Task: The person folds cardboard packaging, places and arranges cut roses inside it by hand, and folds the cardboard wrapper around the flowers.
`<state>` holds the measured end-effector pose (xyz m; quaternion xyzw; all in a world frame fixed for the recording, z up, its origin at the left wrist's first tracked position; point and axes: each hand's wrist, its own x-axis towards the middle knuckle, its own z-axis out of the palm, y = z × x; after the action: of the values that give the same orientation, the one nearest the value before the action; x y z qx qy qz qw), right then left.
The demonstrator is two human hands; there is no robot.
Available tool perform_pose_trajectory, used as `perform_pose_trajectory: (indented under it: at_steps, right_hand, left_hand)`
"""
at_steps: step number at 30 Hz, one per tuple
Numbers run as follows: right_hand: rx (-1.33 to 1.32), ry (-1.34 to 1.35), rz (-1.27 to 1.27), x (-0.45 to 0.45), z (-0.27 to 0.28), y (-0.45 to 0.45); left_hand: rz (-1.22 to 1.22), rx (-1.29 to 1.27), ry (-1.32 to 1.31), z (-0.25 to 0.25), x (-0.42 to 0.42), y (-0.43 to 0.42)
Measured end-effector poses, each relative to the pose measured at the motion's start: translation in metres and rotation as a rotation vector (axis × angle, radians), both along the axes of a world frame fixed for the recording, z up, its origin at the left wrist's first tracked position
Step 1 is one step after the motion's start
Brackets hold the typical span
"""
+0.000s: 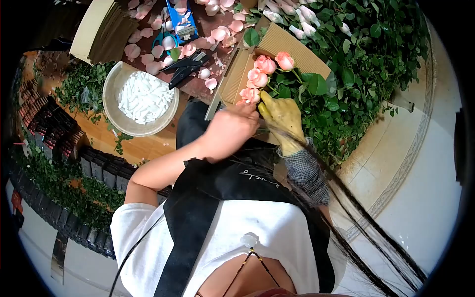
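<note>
Pink roses (257, 78) lie in a row on a folded sheet of corrugated cardboard (292, 43), another rose (285, 61) at the upper right with its stem showing. My left hand (233, 127), bare, has its fingers closed at the lowest rose (246, 102), whose petals are partly covered by them. Close beside it, my right hand (283, 115) wears a yellowish glove and a checked sleeve cover. Its fingers are bent and closed against the same low rose heads, and the fingertips are partly hidden. Green leaves (316, 84) spread over the cardboard beside the glove.
Left of my arms stands a round bowl (107, 101) of small white tubes. A black stapler (187, 68), blue-handled scissors (166, 40) and loose petals (220, 33) lie on the table. Leafy stems (366, 64) and white-netted buds (308, 17) fill the right. Dark hair strands cross the view.
</note>
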<state>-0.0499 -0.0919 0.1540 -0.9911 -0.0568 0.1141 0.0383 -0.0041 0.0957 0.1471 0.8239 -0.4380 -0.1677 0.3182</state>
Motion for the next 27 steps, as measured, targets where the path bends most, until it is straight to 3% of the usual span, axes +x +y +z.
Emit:
perform_pose_trajectory:
  at_steps: [1,3,5,11,13,17,19,21,25,27]
  right_hand:
    - [0.002,0.000,0.000,-0.002,-0.002,-0.001]
    - [0.031,-0.107,0.004,-0.005,-0.009,-0.004]
    - [0.065,-0.123,-0.014,-0.006,-0.012,-0.004]
    - [0.182,-0.190,-0.107,-0.007,-0.020,-0.008]
    - [0.330,-0.315,-0.123,-0.007,-0.027,-0.012]
    - [0.407,-0.272,-0.302,-0.012,-0.018,-0.007]
    - [0.399,-0.244,-0.329,-0.014,-0.016,-0.007]
    - [0.371,-0.301,-0.310,-0.014,-0.017,-0.006]
    - [0.285,-0.339,-0.247,-0.014,-0.016,-0.006]
    - [0.232,-0.333,-0.190,-0.014,-0.015,-0.005]
  left_hand:
    - [-0.010,-0.010,0.209,0.009,0.016,0.006]
    - [0.229,-0.296,0.304,-0.004,0.030,0.013]
    - [0.335,-0.251,0.065,-0.006,0.050,0.020]
    - [0.265,-0.254,-0.027,-0.025,0.055,0.010]
    - [0.305,-0.272,0.181,-0.031,0.049,0.005]
    - [0.247,-0.295,0.388,-0.028,0.044,-0.006]
    - [0.244,-0.249,0.431,-0.028,0.041,-0.009]
    - [0.177,-0.166,0.673,-0.035,0.040,-0.009]
    - [0.258,-0.254,0.905,-0.042,0.035,-0.014]
    - [0.273,-0.250,0.852,-0.035,0.036,-0.014]
